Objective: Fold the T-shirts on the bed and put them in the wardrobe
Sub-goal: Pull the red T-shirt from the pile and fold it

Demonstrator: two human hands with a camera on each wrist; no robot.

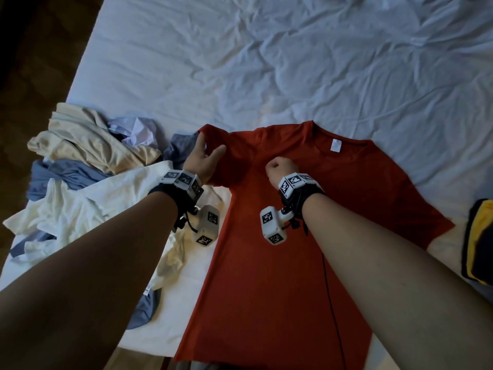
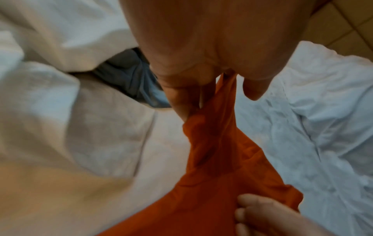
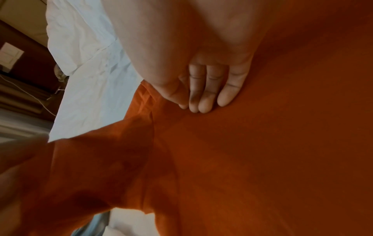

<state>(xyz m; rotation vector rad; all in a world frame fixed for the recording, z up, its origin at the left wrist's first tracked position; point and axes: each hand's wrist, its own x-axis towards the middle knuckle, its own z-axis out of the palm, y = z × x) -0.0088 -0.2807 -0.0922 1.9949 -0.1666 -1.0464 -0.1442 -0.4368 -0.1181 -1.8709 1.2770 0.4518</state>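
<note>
1. Bed [image 1: 293,62]: covered by a rumpled white sheet; it carries all the laundry, which lies along the near edge.
2. Red T-shirt [image 1: 280,249]: spread flat, collar away from the person, hem at the near edge of the bed; its right sleeve lies flat on the sheet; its left sleeve is raised off the sheet.
3. Pile of unfolded T-shirts [image 1: 88,182]: cream, white and blue, heaped just beside the red T-shirt on its left; not yet folded, so the task appears to be at an early stage; the wardrobe is not in view.
4. Left hand [image 1: 201,158]: pinches the raised left sleeve between thumb and fingers, as the left wrist view confirms; the remaining fingers stay loose.
5. Right hand [image 1: 280,168]: knuckles up, its fingers [image 3: 203,95] curl down with the tips pressing the cloth at the left shoulder; whether cloth is caught under them cannot be told.
6. Procedure, as judged: carry the sleeve inward across the chest; keep the right hand as the anchor at the fold line; keep the sleeve taut; lay it flat; smooth outward before releasing.
</note>
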